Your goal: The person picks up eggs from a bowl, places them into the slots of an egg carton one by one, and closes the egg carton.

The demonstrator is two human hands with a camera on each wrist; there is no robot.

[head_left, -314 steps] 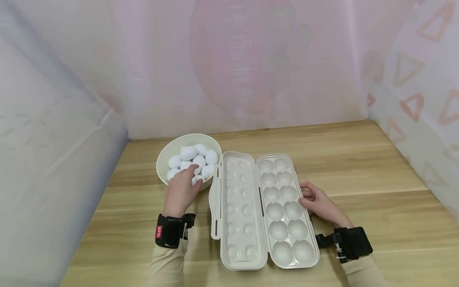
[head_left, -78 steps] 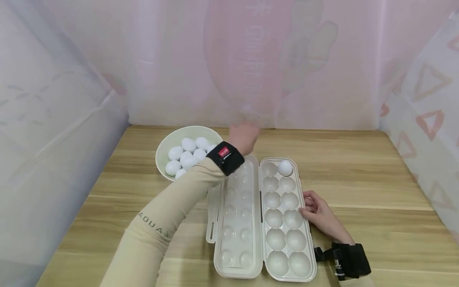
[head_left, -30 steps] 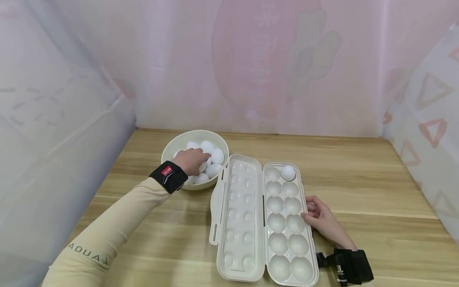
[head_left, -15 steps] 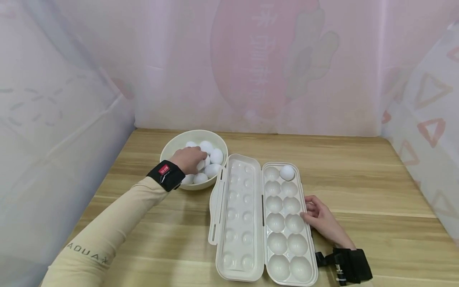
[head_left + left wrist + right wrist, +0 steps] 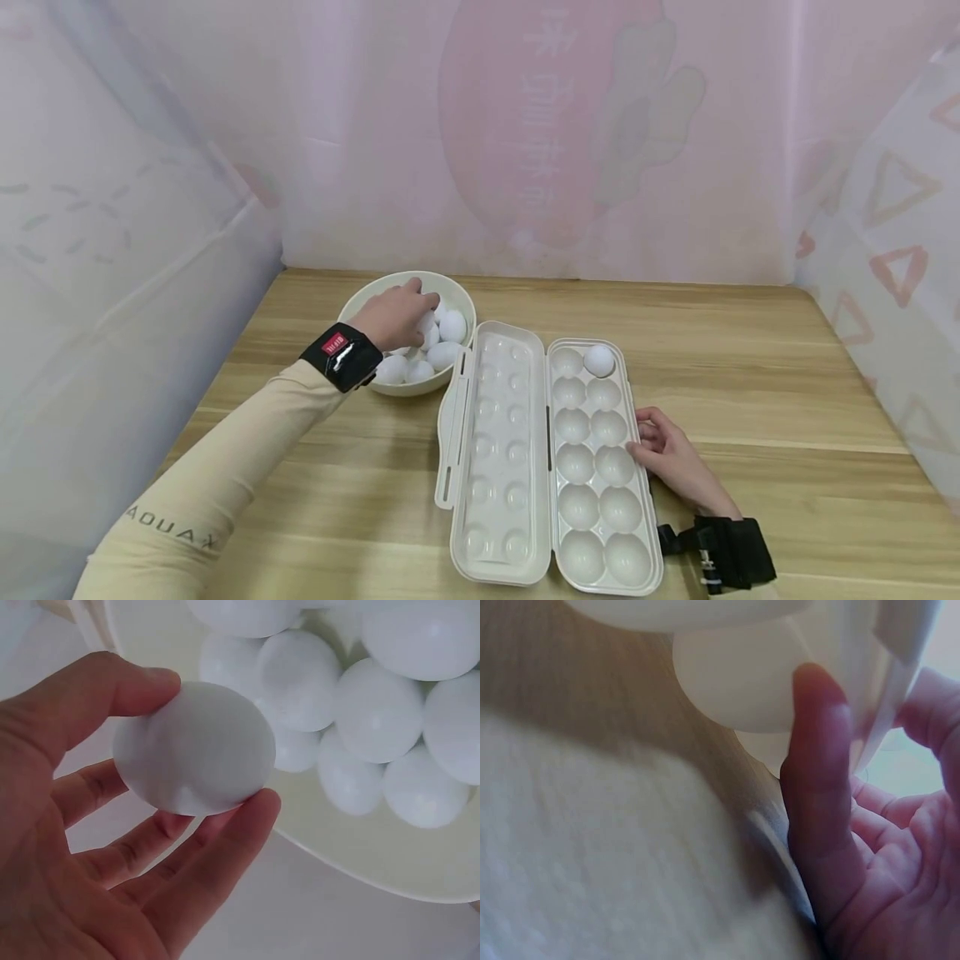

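Egg pinched by left hand, hidden from head view.

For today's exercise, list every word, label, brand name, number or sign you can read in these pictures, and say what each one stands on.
"AQUA", then a mark like an X, seen upside down: printed on the beige sleeve of the left arm.
Red tag on the black left wristband: white lettering, too small to read.
Pink characters on the backdrop curtain: faint behind the fabric, unreadable.
Egg tray, bowl and eggs: no text visible.
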